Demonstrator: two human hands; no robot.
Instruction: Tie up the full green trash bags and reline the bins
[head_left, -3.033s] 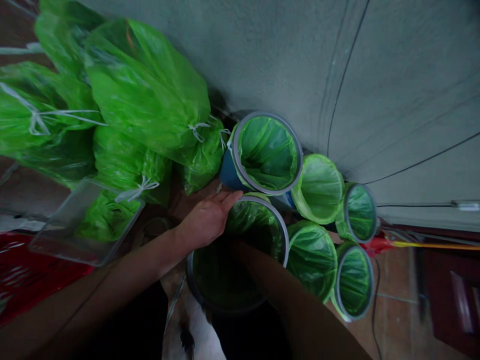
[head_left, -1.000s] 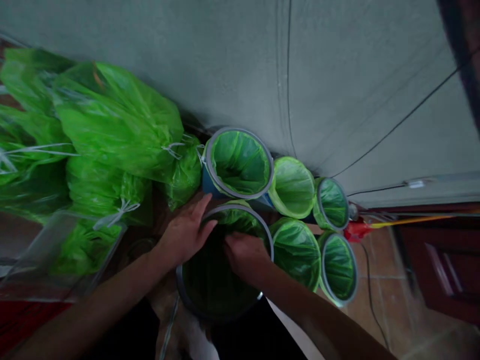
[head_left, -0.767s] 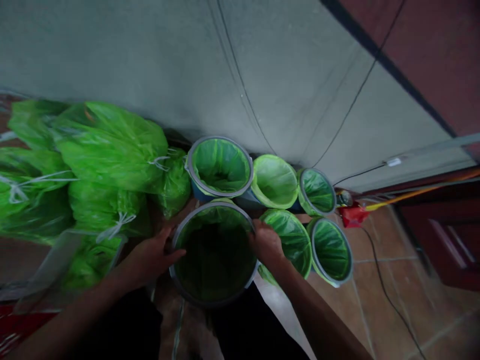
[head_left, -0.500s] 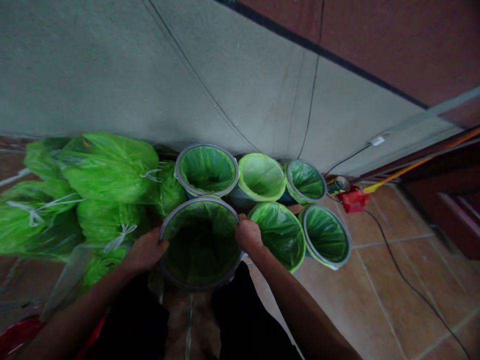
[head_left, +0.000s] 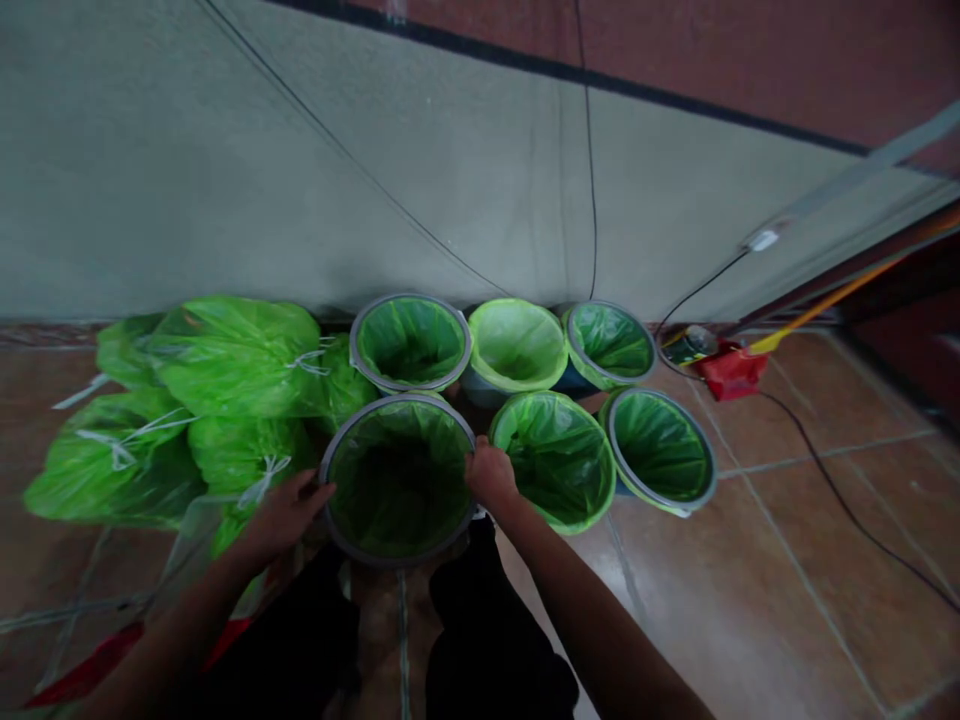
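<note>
Between my hands is a round trash bin (head_left: 405, 555) with a grey rim and a green bag lining it; its inside is dark. My left hand (head_left: 289, 510) grips the left side of the rim, thumb toward the inside. On the opposite side, my right hand (head_left: 491, 474) is closed around the rim. Right beside my right hand stands a second lined bin (head_left: 553, 460), with the green bag folded over its edge. Just behind the held bin is another grey-rimmed bin (head_left: 411, 342).
Tied green bags (head_left: 232, 355) are piled at left by the wall. More lined bins (head_left: 519, 345) stand along it, one (head_left: 661, 448) at the front right. Farther right lie a red dustpan (head_left: 735, 370) with a yellow handle and a black cable (head_left: 832, 490) across the tiles.
The view has shifted, so the bags sit farther right in it. Both hands still hold the same bin's rim, which stays in nearly the same place beside the other bins.
</note>
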